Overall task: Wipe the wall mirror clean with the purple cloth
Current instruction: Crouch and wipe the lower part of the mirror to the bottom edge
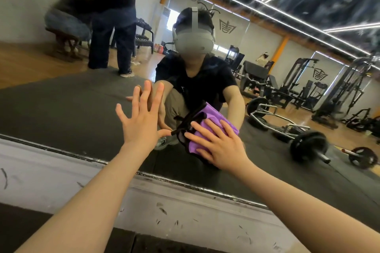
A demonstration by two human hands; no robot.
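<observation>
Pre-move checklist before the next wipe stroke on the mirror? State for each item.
1. Purple cloth flat against the wall mirror: ok, it lies pressed on the glass low down.
2. Right hand on the cloth: ok, fingers spread straight over it, pressing.
3. Left hand clear of the cloth's path: not ok, its open palm lies against the glass just left of the cloth.
4. Cloth fully under control: cannot tell, a dark strap hangs loose at its left edge.
5. Glass to the right free for the stroke: ok, nothing lies against it there.
6. Smears left on the glass: cannot tell, reflections hide them.
</observation>
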